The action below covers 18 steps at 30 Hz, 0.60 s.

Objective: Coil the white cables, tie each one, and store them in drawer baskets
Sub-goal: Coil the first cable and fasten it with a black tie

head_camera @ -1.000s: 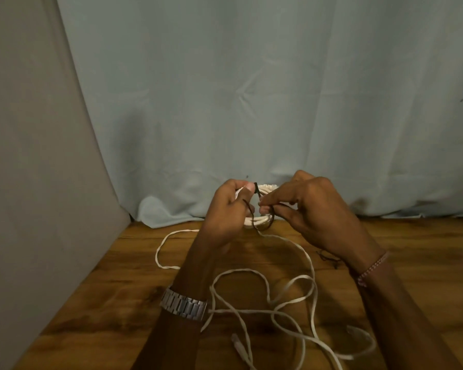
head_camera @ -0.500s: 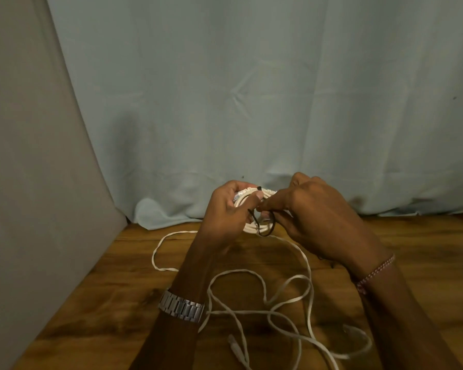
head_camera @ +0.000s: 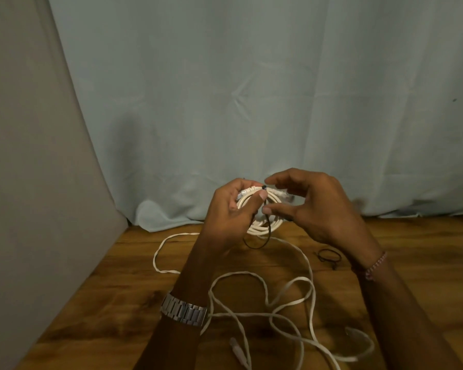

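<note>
My left hand [head_camera: 229,213] grips a coiled white cable [head_camera: 261,227] held up above the wooden table [head_camera: 112,303], its thumb pressing a thin black tie [head_camera: 268,232] against the coil. The tie hangs in a loop below the coil. My right hand [head_camera: 318,206] hovers just right of the coil with fingers spread and curved; its thumb tip is at the tie, and it grips nothing. A second white cable [head_camera: 251,313] lies loose and tangled on the table below my wrists, with a plug end [head_camera: 235,348] near the front.
Another black tie [head_camera: 329,256] lies on the table under my right wrist. A pale blue curtain [head_camera: 251,102] hangs behind the table and a grey panel [head_camera: 24,182] closes the left side. No drawer or basket is in view.
My right hand has let go of the black tie and spread its fingers, drawing slightly right. My left hand still holds the coil, and the tie loop now hangs lower.
</note>
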Motion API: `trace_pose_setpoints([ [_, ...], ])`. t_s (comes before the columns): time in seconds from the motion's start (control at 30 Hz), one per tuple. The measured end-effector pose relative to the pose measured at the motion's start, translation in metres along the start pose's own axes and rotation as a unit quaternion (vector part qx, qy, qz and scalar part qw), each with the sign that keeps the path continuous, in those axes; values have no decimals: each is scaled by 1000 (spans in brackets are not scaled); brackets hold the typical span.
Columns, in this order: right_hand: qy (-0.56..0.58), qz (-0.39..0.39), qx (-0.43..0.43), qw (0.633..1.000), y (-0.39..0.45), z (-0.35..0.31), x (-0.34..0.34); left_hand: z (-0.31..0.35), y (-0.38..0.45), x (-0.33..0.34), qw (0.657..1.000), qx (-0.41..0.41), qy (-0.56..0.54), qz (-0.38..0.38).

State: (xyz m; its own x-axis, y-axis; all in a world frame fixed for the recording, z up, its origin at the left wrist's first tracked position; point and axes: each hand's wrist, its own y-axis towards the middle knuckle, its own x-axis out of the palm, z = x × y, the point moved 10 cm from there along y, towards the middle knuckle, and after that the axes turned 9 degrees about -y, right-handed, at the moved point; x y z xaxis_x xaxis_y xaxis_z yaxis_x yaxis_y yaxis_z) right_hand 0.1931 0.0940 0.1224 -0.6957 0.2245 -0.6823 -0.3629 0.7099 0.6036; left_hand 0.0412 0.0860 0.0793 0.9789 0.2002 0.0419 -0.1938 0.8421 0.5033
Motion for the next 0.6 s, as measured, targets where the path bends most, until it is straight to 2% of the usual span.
trace_pose_setpoints([
  [0.1, 23, -4, 5, 1000, 2, 4, 5, 1, 0, 3, 1000, 0, -6, -13],
  [0.2, -8, 21, 8, 1000, 2, 7, 3, 2, -2, 9, 1000, 3, 1, -31],
  [0.37, -61, 41, -8, 997, 0, 3, 8, 8, -3, 16, 995, 42, 71, -60],
  [0.6, -128, 95, -20, 987, -6, -3, 16, 10, -4, 15, 996, 27, 31, -82],
])
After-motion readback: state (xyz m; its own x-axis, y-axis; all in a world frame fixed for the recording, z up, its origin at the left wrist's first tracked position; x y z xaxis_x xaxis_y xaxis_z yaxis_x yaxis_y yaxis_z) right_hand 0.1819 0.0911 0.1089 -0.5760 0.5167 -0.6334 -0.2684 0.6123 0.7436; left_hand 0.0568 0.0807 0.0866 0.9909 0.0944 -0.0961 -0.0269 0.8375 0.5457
